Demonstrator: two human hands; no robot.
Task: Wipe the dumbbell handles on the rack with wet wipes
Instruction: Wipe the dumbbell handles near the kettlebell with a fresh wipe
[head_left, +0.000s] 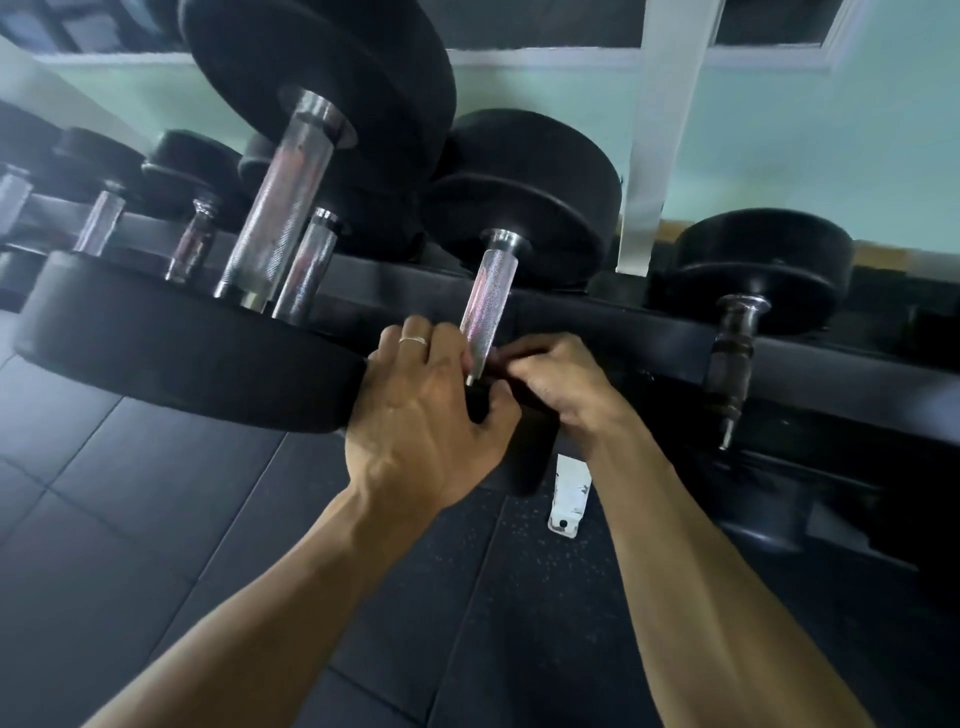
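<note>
A: Handle (485, 306), knurled chrome, slopes up from the grips to its far head (524, 197). It sits on the rack (649, 332), which explains the tilt: the rail cradles the heads.

B: Grips?

A: Both meet at the handle's near end. Left hand (426, 410) has fingers curled beside and against the near end, ring on one finger. Right hand (561, 384) is curled on the other side, fingertips touching the bar's base. Something dark sits between them; can't tell if it's a wipe.

B: So no wipe confirmed?

A: Nope. Hidden or too dark. My guess is they're starting a wipe from the near end.

B: Outward from the grips?

A: Left of them, a big dumbbell (280, 197) juts toward camera. Right of them, a darker, worn handle (732, 353). Below them, a white bracket (569, 499) on the floor (130, 493).

B: Any text, brands?

A: None readable.
</note>
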